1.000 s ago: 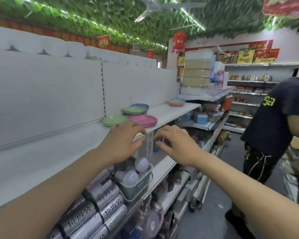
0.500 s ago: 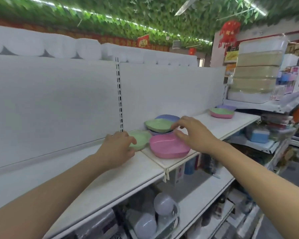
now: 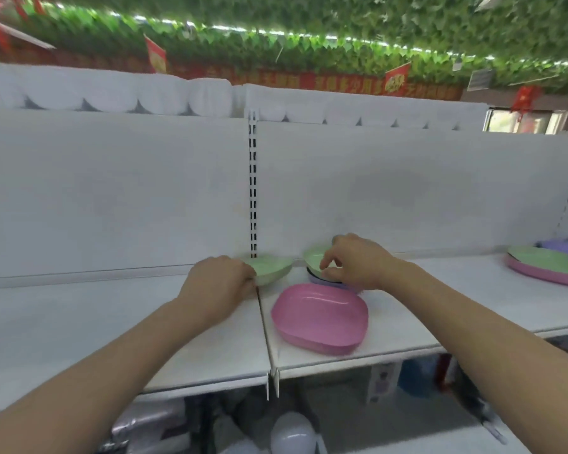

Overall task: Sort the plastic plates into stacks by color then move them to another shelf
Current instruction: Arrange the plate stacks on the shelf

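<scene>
White shelf (image 3: 407,309), hands (both) clamped — left (image 3: 217,283) and right (image 3: 354,265) gripping green plates (image 3: 273,270).

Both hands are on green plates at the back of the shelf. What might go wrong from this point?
1. The right hand pinches the green plate lying on a purple plate; lifting could drag the purple one along.
2. The pink plate sits near the front edge of the shelf, under the right forearm; pulling back may knock it off.
3. The left hand grips the other green plate only at its rim, so it could tip.
</scene>
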Tool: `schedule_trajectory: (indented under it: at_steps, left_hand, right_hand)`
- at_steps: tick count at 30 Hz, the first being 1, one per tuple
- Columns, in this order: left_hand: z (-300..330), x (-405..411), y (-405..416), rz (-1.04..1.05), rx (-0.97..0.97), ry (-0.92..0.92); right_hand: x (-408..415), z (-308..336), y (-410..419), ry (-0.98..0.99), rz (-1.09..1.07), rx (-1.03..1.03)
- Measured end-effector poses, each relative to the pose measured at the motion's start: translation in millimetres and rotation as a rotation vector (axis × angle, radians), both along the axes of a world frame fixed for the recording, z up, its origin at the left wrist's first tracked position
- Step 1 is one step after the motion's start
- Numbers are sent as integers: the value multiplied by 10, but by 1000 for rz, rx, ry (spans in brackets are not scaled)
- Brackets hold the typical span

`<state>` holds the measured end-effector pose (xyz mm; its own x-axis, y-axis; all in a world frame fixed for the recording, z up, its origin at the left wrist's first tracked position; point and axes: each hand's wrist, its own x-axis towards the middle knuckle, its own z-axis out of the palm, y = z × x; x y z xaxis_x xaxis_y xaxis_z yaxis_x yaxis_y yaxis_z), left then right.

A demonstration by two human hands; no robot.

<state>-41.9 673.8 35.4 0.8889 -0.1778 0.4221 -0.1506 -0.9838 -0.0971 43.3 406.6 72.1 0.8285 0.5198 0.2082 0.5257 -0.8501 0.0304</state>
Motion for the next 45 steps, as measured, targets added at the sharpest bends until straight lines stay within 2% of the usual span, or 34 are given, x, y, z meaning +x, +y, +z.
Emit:
schedule_trajectory:
  at_steps: [2, 5, 9, 13, 16, 18, 21, 25, 28, 35, 40, 45]
  left_hand:
    - [39, -80, -6, 39, -141, 55]
    - [75, -189, -74, 56, -542, 154]
    - [113, -309, -235, 108, -1002, 170]
    - [152, -342, -276, 171, -1230, 172]
    - [167, -340, -283, 192, -1323, 172]
    - [162, -350, -291, 184, -1370, 152]
    - [141, -382, -246, 192, -1407, 116]
    - [115, -495, -44, 192, -1495, 135]
    - [104, -676, 174, 194, -1535, 116]
    - [151, -1458, 949, 213, -1455, 48]
    - [92, -2324, 1752, 266, -1386, -48]
    - [20, -3380, 2787, 419, -1323, -132]
  right_hand:
    - [29, -8, 9, -3, 55, -28]
    - [5, -11, 17, -45, 83, -75]
    - [-26, 21, -17, -239, 57, -169]
    - [-32, 80, -91, -295, -4, -98]
    - [14, 38, -147, -281, 13, 128]
    - [31, -9, -163, -168, 32, 379]
    - [-31, -40, -116, 162, 80, 777]
    - [-138, -78, 61, 470, 140, 1023]
    - [-185, -112, 303, 500, 161, 1025]
    - [-736, 20, 1388, 620, 335, 883]
    - [-1371, 3, 2438, 663, 524, 779]
    - [-2163, -95, 3636, 716, 651, 702]
